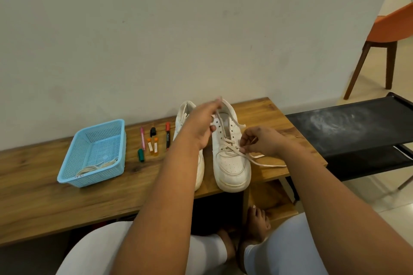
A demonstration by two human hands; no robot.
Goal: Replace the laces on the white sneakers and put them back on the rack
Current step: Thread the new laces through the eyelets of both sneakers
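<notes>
While both hands (202, 126) (260, 142) pinch a lace (230, 144), the blue basket (73, 163) holds coiled laces (96, 167).

blue basket (69, 164), markers (167, 138), orange chair (388, 27).

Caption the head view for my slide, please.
Both hands lace a sneaker on a bench.

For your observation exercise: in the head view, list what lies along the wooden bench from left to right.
Blue basket → green marker → pink pen → two orange vials → red marker → left sneaker → right sneaker.
</notes>
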